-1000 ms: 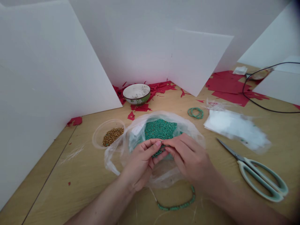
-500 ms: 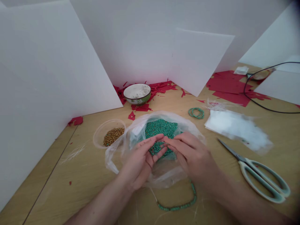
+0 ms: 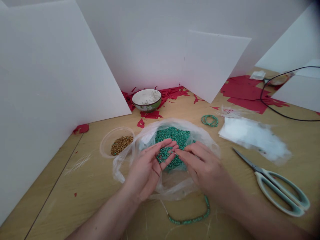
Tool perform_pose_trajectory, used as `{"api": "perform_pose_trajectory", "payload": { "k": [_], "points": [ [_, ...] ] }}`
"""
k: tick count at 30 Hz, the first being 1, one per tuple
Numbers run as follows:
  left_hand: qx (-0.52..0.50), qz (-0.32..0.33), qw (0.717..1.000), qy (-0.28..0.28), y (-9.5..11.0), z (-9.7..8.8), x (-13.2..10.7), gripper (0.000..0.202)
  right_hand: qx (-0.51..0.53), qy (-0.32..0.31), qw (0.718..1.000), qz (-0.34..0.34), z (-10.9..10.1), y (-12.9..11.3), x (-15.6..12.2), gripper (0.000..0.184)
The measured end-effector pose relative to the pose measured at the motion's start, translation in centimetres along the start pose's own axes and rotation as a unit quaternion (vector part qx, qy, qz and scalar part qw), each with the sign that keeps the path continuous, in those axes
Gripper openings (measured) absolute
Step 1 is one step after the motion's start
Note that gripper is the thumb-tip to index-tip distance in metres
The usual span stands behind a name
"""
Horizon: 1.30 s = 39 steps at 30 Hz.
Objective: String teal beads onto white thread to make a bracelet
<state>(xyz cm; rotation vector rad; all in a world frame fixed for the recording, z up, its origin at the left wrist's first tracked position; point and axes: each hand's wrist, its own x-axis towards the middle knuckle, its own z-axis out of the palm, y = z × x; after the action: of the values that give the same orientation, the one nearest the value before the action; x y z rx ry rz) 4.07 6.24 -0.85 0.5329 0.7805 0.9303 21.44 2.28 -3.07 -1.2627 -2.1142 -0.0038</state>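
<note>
My left hand [image 3: 150, 166] is palm up above the bag, thumb and fingers apart. Green beads show between its thumb and fingers; whether some rest on the hand I cannot tell. My right hand [image 3: 206, 165] pinches the tip of a thin pale thread [image 3: 174, 153] close to the left fingertips. Both hands are over a clear plastic bag [image 3: 175, 191] full of small green beads [image 3: 172, 135]. Below the right hand, a strand of green beads [image 3: 188, 221] curves across the table, its upper end hidden by that hand.
Left of the bag stands a clear tub [image 3: 104, 146] of golden-brown beads. To the right lie scissors [image 3: 272, 183], clear plastic sachets [image 3: 252, 136] and coiled green bead loops [image 3: 209, 120]. A bowl [image 3: 146, 100] and red paper scraps [image 3: 172, 94] sit behind, before white boards [image 3: 215, 63].
My left fingers have opened away from the right fingertips, and the thumb has lifted. The pale thread tip now shows in the right pinch. The bead strand has hardly moved.
</note>
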Motion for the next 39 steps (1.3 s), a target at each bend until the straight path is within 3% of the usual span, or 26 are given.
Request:
{"api": "perform_pose_trajectory", "payload": {
  "k": [10, 14, 18, 20, 23, 26, 32, 39],
  "points": [
    [-0.002, 0.002, 1.0, 0.0, -0.1, 0.2, -0.2, 0.025, -0.021, -0.015, 1.0, -0.012, 0.1, -0.1, -0.1, 0.022],
    [0.01, 0.011, 1.0, -0.007, -0.2, 0.3, -0.1, 0.023, -0.014, -0.003, 1.0, -0.003, 0.5, -0.1, 0.0, 0.031],
    [0.11, 0.049, 0.992, -0.023, -0.1, 0.0, 0.8, 0.029, 0.027, 0.043, 0.999, 0.02, 0.6, 0.0, 0.1, 0.03],
    [0.245, 0.091, 0.964, -0.04, 0.0, -0.1, 1.4, 0.032, 0.043, 0.07, 0.996, 0.039, 0.5, 0.2, 0.2, 0.026],
    [0.436, 0.163, 0.882, -0.07, 0.2, -0.3, 1.7, 0.029, 0.049, 0.101, 0.992, 0.062, 0.2, 0.3, 0.2, 0.026],
    [0.486, 0.213, 0.845, -0.063, 0.3, -0.2, 1.4, 0.026, 0.047, 0.108, 0.991, 0.066, 0.0, 0.2, 0.1, 0.025],
    [0.437, 0.24, 0.866, -0.041, 0.5, 0.2, 0.7, 0.014, 0.056, 0.098, 0.992, 0.061, 0.0, -0.1, 0.0, 0.022],
    [0.445, 0.251, 0.859, -0.023, 0.5, 0.2, 0.6, 0.015, 0.059, 0.096, 0.992, 0.052, -0.8, -0.5, 0.5, 0.018]
  ]
}}
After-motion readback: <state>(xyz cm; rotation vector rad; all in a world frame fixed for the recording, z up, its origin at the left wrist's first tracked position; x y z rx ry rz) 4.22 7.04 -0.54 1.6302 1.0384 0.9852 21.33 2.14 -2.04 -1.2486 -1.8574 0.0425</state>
